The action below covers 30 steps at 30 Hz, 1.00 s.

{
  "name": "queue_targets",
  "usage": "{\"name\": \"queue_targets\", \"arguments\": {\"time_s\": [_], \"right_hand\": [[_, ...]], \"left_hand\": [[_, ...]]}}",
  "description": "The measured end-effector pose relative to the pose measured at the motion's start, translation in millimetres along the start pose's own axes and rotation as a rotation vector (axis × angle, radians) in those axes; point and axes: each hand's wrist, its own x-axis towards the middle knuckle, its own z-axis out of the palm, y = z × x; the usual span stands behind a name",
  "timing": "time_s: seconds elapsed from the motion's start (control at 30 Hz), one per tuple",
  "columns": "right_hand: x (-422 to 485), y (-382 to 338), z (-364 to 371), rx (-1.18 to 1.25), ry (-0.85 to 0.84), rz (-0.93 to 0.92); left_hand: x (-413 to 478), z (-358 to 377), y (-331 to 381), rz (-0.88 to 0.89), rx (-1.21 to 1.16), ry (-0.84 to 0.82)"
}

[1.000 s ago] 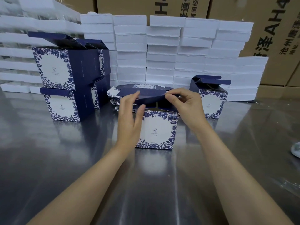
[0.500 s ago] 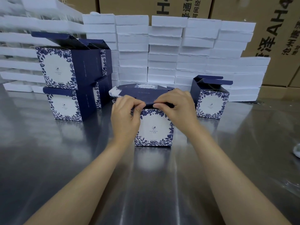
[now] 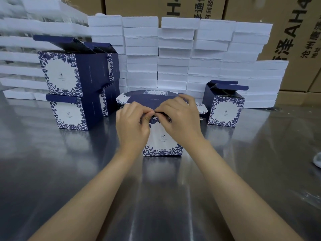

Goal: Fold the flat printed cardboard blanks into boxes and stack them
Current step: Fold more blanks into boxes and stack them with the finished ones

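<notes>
From the head camera, a small square cardboard box printed with navy flowers around a white panel (image 3: 162,140) stands upright on the shiny grey metal desk (image 3: 52,171), near the middle and just in front of the person. The left hand (image 3: 132,126) and the right hand (image 3: 180,119) meet at the box's top front edge, fingers curled, each pinching the dark navy lid flap there; the thumbs nearly touch each other.

Just behind the box lies a low pile of flat navy printed cardboard blanks (image 3: 152,96), partly hidden by the hands. To the left, a stack of folded navy floral boxes (image 3: 73,84) stands two high, with lid flaps raised on the upper ones. To the right, a single folded navy floral box with open top flaps (image 3: 225,105) sits apart on the desk.

Along the back runs a wall of stacked white foam slabs (image 3: 173,58), and behind that stand large brown corrugated cartons with black lettering (image 3: 295,32).
</notes>
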Motion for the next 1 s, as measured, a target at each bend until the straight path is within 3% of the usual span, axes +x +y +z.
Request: {"name": "queue_targets", "arguments": {"time_s": [0.2, 0.4, 0.6, 0.8, 1.0], "right_hand": [[-5.2, -4.1, 1.1, 0.066, 0.045, 0.021], [4.3, 17.8, -11.6, 0.170, -0.167, 0.055], [-7.9, 51.8, -22.1, 0.456, -0.061, 0.320], [-9.3, 44.1, -14.3, 0.499, -0.069, 0.276], [-4.4, 38.5, -17.6, 0.549, -0.019, 0.429]], "left_hand": [[0.9, 0.4, 1.0, 0.122, 0.115, 0.006], [-1.4, -0.7, 0.0, 0.044, 0.063, 0.017], [-0.6, -1.1, -4.0, -0.080, -0.007, 0.030], [-0.8, -2.2, -3.9, -0.143, -0.041, 0.021], [-2.3, 2.8, -1.5, -0.123, -0.208, 0.012]]}}
